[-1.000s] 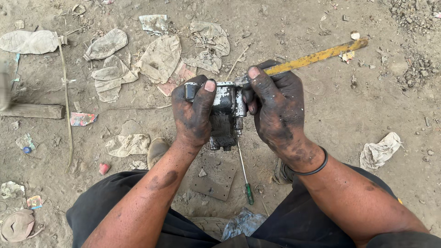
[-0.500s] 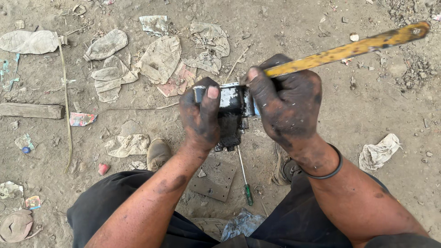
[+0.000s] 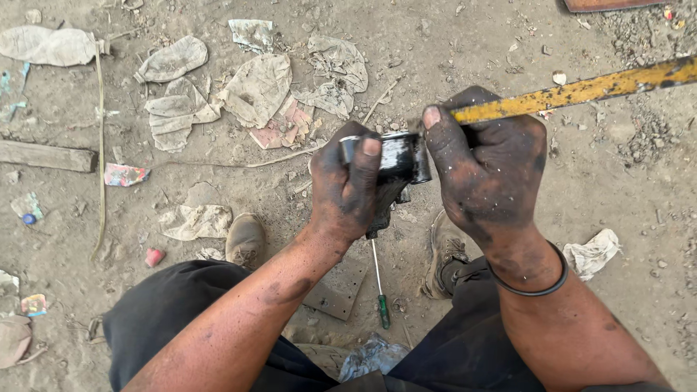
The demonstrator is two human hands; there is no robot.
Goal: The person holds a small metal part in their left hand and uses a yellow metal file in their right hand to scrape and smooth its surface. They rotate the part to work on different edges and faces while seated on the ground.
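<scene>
Hands [image 3: 421,181] grip greasy black metal part [image 3: 398,158].

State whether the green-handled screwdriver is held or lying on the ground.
Lying on the ground: the screwdriver rests on dirt between the knees, below both hands, touched by neither.

Two greasy hands [image 3: 348,192] [image 3: 490,174], one black metal part [image 3: 398,158], one yellow bar [image 3: 581,91], one screwdriver [image 3: 379,287], perhaps two shoes [image 3: 245,239].

Flat, even daylight falls on the dirt ground [image 3: 624,239], bright but soft, with only faint shadows under the scraps. A dull sheen glints off the black metal part [image 3: 398,156]. Focus is sharp throughout, with slight wide-angle stretch near the corners.
</scene>
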